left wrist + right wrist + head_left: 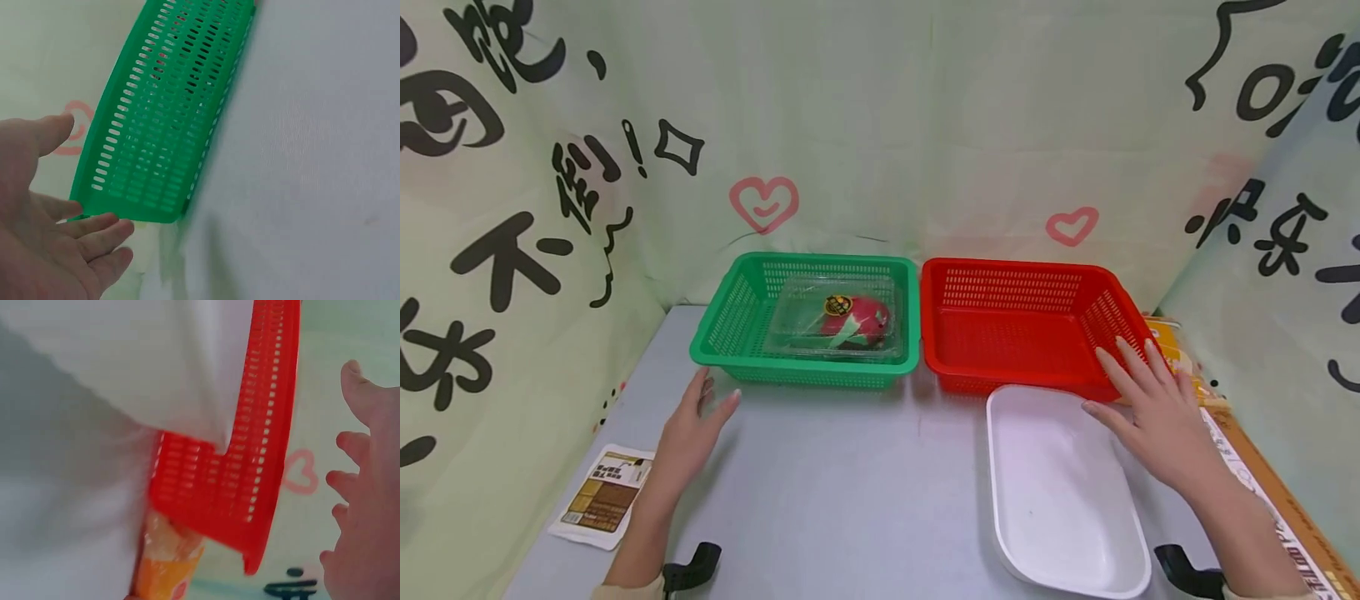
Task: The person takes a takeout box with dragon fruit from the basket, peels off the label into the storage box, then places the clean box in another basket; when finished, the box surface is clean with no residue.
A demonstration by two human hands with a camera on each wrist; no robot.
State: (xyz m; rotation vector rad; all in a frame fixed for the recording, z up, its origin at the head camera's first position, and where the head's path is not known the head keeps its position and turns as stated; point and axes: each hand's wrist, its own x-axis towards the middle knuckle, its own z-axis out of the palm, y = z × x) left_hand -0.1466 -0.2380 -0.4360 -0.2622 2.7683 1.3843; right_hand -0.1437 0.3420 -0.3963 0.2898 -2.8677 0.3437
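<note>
Well, at the far left a pouch (602, 497) is lying flat on the desk (865, 483), just beside the person's left forearm. The left hand (688, 433) is reaching toward the near left corner of the green basket (801, 375); its thumb is standing apart, its fingers are bending loosely, and it isn't holding anything. I'm not managing to tell whether its fingertips are touching the rim.

Inside that basket a clear box (797, 317) is resting, with something red and pale green (868, 323) showing through its top. Just beside it, the red basket (1000, 337) is standing with its red floor showing. In front of that one, a white tray (1060, 500) is lying lengthwise toward the person; whether the two are touching I'm not able to say.

Over the red basket's right end the right hand (1157, 425) is hovering, fingers spreading wide, gripping nothing. Past it, a yellow packet (1172, 346) is peeking out.

As for progress, I'm judging the work to be pausing between handlings: the box is already sitting in the green basket, neither hand is carrying anything, and any handling remaining is waiting on a first grip.
</note>
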